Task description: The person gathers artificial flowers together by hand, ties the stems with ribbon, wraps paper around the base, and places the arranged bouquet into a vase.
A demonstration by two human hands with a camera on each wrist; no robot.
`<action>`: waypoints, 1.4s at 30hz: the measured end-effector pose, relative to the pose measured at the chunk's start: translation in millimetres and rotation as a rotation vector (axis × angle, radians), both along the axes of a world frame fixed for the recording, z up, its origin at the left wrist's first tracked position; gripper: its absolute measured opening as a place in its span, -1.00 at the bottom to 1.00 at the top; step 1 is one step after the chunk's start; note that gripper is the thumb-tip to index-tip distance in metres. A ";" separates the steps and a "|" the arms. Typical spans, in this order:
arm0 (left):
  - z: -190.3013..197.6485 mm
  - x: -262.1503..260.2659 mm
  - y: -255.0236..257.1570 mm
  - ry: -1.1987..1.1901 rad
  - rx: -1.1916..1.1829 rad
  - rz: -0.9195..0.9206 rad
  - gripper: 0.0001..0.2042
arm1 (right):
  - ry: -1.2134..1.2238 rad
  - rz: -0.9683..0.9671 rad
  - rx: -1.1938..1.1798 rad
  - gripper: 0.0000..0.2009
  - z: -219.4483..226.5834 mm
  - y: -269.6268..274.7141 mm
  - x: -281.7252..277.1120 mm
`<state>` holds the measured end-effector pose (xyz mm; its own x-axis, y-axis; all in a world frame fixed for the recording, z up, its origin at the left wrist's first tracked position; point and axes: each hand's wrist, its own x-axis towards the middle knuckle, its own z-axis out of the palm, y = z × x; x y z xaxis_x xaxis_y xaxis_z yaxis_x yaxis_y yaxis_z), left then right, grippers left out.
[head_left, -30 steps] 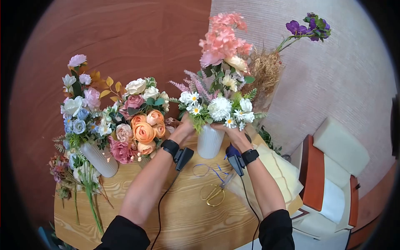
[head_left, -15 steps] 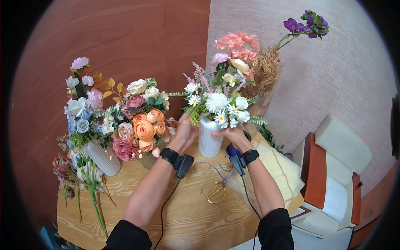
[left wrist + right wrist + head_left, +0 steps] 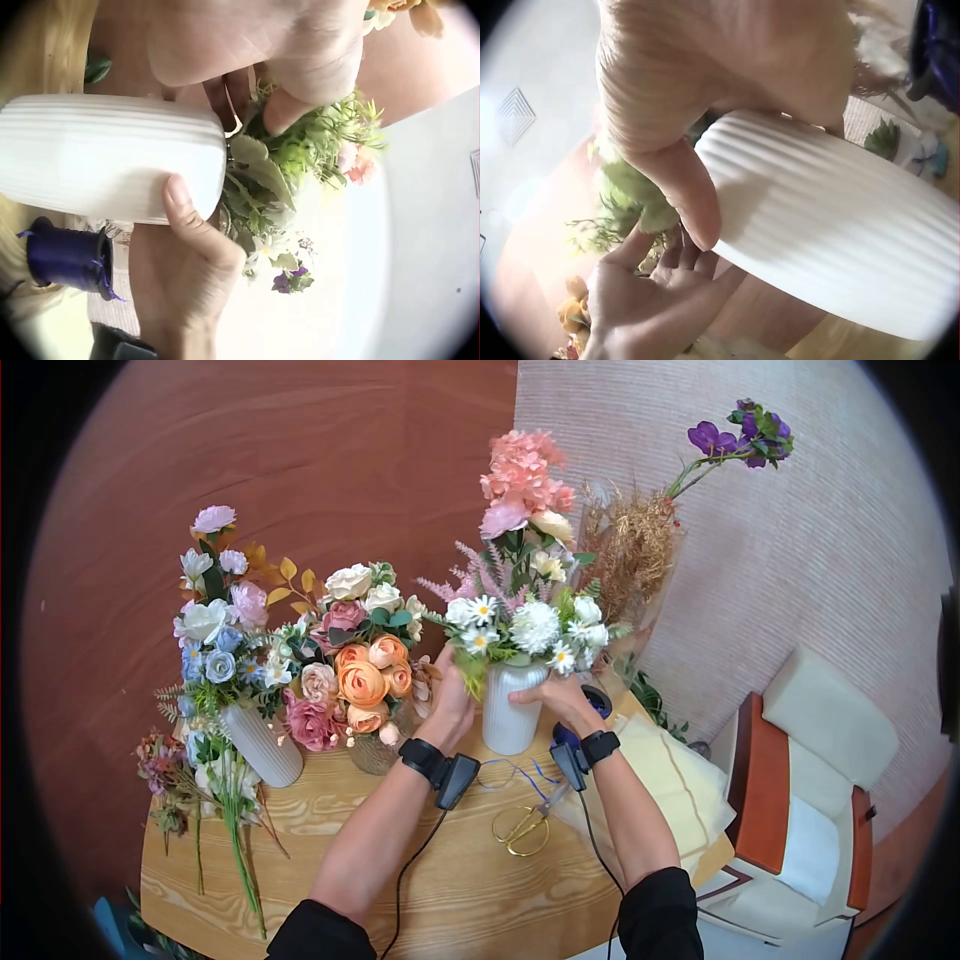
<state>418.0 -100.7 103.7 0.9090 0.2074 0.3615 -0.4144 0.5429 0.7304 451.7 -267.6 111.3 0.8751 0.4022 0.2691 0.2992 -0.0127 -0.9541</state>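
Note:
A white ribbed vase [image 3: 513, 720] stands near the table's far side, filled with flowers: a coral hydrangea [image 3: 525, 470], a white chrysanthemum [image 3: 535, 628], daisies and pink sprigs. My right hand [image 3: 563, 698] grips the vase near its mouth, thumb across the front ribs, the other fingers hidden behind. At the left of the mouth, my left hand [image 3: 456, 700] touches the greenery. Its thumb lies against the leaves [image 3: 658, 213] in the right wrist view, and its fingers reach behind the foliage without curling round the vase.
To the left stand a second white vase [image 3: 262, 745] of blue and white flowers and a glass vase [image 3: 375, 755] of orange and pink roses. Loose stems [image 3: 235, 840] lie beside them. Gold-handled scissors [image 3: 522, 830], blue ribbon and wrapping paper [image 3: 670, 770] lie at the right.
The bouquet's top swung right, then back left and more upright. My right hand came from under the blooms onto the vase's upper side. My left hand stayed by the left foliage.

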 end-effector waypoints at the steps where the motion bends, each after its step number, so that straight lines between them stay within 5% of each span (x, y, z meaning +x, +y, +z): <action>1: 1.9 -2.1 -1.2 0.065 0.014 -0.025 -0.76 | -0.018 -0.020 -0.041 -0.39 0.2 -0.1 -0.4; 5: 0.8 2.6 -2.0 0.061 -0.002 -0.012 -0.68 | -0.076 -0.051 0.158 -0.37 -1.3 2.4 -6.2; 11: 8.9 -6.5 -0.6 0.038 0.010 -0.051 -0.40 | -0.146 -0.082 0.097 -0.35 -3.5 6.1 -4.4; 18: 0.2 -10.2 -3.1 0.121 0.069 0.016 -0.49 | -0.134 -0.059 0.116 -0.35 2.1 2.4 -15.3; 20: -4.6 -8.3 0.2 0.164 0.091 -0.026 -0.31 | -0.139 -0.057 0.124 -0.33 -3.3 2.3 -12.5; 24: -1.1 -30.2 -15.3 0.322 0.133 0.079 -0.29 | -0.223 -0.078 0.109 -0.26 -9.7 4.3 -8.0; 31: -23.3 -57.8 -23.4 0.446 0.209 -0.017 -0.39 | -0.101 -0.071 0.193 -0.20 -21.5 6.7 -4.7; 36: 68.6 -125.4 -19.8 0.096 0.681 -0.183 -0.79 | -0.178 -0.135 0.158 -0.21 -13.9 2.8 -9.4; 37: 95.8 -127.9 -16.9 -0.136 0.815 0.105 -0.80 | -0.168 -0.141 0.159 -0.21 -13.6 1.0 -10.8; 39: 140.5 -102.1 2.0 -0.230 0.821 0.426 -0.83 | -0.192 -0.157 0.113 -0.21 -6.5 -1.3 -14.8; 42: 184.9 -23.7 28.3 -0.018 0.951 0.182 -0.76 | -0.179 -0.119 0.079 -0.20 -2.1 -3.4 -14.7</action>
<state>394.2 -72.4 288.6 0.8846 -0.0414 0.4645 -0.4490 -0.3452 0.8242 437.0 -271.0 109.2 0.8509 0.2702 0.4506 0.4643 0.0146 -0.8855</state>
